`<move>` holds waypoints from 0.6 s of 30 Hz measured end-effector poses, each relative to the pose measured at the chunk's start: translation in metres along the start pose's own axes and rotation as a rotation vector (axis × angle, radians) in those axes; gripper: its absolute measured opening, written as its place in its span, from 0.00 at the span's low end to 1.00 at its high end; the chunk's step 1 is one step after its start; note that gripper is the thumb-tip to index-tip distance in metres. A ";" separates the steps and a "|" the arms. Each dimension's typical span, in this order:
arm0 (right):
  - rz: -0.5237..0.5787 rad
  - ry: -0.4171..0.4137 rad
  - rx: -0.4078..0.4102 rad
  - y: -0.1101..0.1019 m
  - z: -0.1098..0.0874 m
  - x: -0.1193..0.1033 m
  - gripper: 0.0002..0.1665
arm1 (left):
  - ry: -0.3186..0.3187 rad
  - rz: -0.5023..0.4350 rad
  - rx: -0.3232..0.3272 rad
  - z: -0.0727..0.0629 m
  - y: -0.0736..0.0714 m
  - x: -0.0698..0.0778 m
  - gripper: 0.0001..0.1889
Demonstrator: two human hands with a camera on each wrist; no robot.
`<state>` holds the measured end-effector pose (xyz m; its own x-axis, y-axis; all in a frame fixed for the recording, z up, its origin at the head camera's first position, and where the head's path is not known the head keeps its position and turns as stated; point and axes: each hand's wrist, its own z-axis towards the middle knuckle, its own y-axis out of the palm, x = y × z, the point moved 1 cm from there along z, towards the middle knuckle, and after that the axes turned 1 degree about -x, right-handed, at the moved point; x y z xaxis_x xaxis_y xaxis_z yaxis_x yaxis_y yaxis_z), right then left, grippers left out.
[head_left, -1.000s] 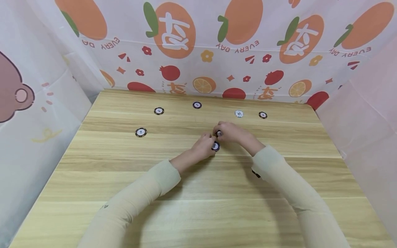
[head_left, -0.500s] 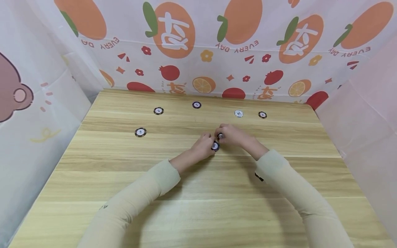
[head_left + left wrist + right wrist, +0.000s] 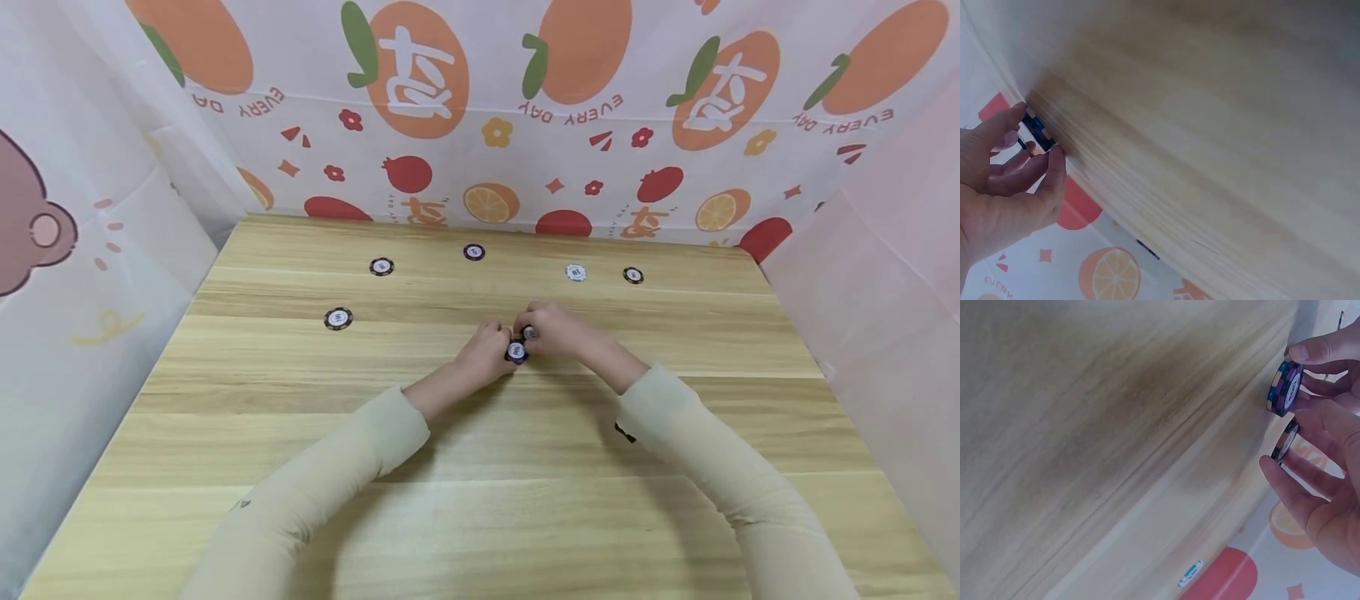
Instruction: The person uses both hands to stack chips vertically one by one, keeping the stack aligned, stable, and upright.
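Near the middle of the wooden table, my left hand point(image 3: 483, 357) grips a short stack of poker chips point(image 3: 516, 351) by the edge. Purple, blue and black rims show on the stack point(image 3: 1284, 387) in the right wrist view. Just beside it, my right hand point(image 3: 558, 332) pinches a single black poker chip point(image 3: 529, 332) between thumb and fingers. That chip point(image 3: 1285, 441) stands tilted close to the stack; whether they touch, I cannot tell. In the left wrist view the stack point(image 3: 1039, 130) is seen edge-on between thumb and fingers.
Loose chips lie toward the back: a black chip point(image 3: 338, 318), another black chip point(image 3: 382, 267), a purple chip point(image 3: 474, 252), a white chip point(image 3: 576, 272) and a dark chip point(image 3: 633, 275). A small black object point(image 3: 625, 432) is partly hidden by the right sleeve. A fruit-print curtain point(image 3: 495, 133) borders the back edge.
My right hand has shifted slightly toward the near side with its chip, staying beside the stack. The left hand keeps its grip almost in place. The head view has tilted a little.
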<state>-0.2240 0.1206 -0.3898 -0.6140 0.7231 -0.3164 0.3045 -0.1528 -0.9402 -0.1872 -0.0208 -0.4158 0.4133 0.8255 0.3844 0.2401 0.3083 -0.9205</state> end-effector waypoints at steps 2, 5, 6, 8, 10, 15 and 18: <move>0.008 0.002 0.003 0.000 0.000 -0.002 0.13 | 0.002 0.008 0.004 -0.001 -0.001 -0.001 0.20; 0.009 0.003 0.005 0.001 -0.002 -0.004 0.14 | 0.016 0.016 0.033 -0.002 -0.001 -0.003 0.19; 0.009 0.003 0.004 0.002 -0.003 -0.005 0.14 | 0.023 0.021 0.047 -0.002 -0.001 -0.004 0.18; 0.000 -0.005 0.007 0.003 -0.004 -0.006 0.14 | 0.031 0.021 0.070 -0.003 0.000 -0.005 0.18; -0.011 -0.015 0.012 0.004 -0.004 -0.007 0.14 | 0.041 0.022 0.094 -0.003 0.000 -0.005 0.17; -0.015 -0.029 0.028 0.007 -0.005 -0.011 0.14 | 0.049 -0.012 0.129 -0.004 -0.001 -0.007 0.15; -0.017 -0.037 0.042 0.009 -0.006 -0.014 0.14 | 0.050 -0.040 0.148 -0.005 -0.001 -0.007 0.13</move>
<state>-0.2087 0.1129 -0.3931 -0.6457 0.7004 -0.3040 0.2632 -0.1696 -0.9497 -0.1864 -0.0295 -0.4170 0.4503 0.7877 0.4206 0.1266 0.4099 -0.9033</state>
